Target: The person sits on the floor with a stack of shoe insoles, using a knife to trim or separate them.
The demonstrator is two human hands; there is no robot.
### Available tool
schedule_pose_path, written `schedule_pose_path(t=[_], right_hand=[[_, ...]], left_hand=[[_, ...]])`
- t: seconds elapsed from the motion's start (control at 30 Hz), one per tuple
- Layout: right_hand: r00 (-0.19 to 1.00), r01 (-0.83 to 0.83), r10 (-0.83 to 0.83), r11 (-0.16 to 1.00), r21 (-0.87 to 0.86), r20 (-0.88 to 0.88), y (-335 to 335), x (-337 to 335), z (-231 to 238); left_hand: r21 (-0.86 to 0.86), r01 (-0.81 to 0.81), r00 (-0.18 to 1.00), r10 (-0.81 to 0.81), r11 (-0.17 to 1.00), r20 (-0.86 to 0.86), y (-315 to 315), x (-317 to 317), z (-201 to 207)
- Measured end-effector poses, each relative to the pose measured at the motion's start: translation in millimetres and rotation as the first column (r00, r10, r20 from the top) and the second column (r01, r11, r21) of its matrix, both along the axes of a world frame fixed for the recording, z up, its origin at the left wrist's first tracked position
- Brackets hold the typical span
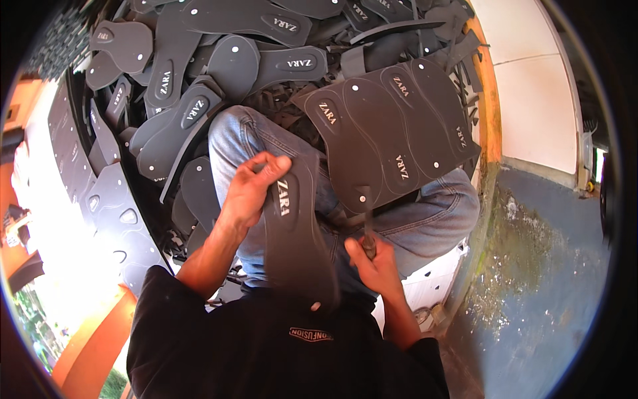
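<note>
My left hand (249, 189) grips the upper edge of a dark grey foam sandal sole (299, 246), thumb on top near the white lettering. The sole hangs down in front of my shirt, a white dot near its lower end. To the right, my right hand (380, 267) is closed round the handle of a knife (369, 245), whose blade points up, blurred and apart from the held sole. Just beyond the blade, a larger foam sheet (382, 136) with several pressed sole outlines rests across my crossed legs.
A heap of cut foam soles (229, 66) and dark scraps spreads in front and to the left. More outlined foam sheets (113, 206) lean at the left. On the right are an orange edge (490, 100), pale wall tiles (528, 106) and a stained blue-grey floor (545, 253).
</note>
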State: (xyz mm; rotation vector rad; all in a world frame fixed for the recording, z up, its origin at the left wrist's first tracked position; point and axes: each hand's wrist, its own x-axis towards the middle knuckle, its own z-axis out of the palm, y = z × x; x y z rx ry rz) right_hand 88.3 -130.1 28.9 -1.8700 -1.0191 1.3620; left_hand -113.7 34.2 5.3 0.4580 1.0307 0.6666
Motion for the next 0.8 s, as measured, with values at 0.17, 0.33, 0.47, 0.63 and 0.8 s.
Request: schedule_pose_path(t=[0.17, 0.33, 0.47, 0.63, 0.8], right_hand=[[0.95, -0.046, 0.024, 0.997, 0.062, 0.313, 11, -5, -11], [0.951, -0.023, 0.001, 0.998, 0.066, 0.309, 12, -5, -13], [0.937, -0.067, 0.033, 0.994, 0.087, 0.349, 10, -3, -19], [0.89, -0.225, 0.092, 0.941, 0.253, 0.446, 52, 7, -16], [0.947, -0.213, 0.152, 0.956, 0.2, 0.282, 101, 10, -6]], left_hand=[[-0.044, 0.168, 0.986, -0.169, 0.985, -0.012, -7, 12, 16], [-0.036, 0.201, 0.978, -0.203, 0.979, -0.04, -6, 19, 21], [-0.002, 0.306, 0.945, -0.304, 0.952, -0.121, -6, 17, 21], [0.116, 0.467, 0.871, -0.434, 0.876, -0.23, -9, 27, 25], [0.111, 0.427, 0.888, -0.392, 0.898, -0.242, -10, 25, 33]])
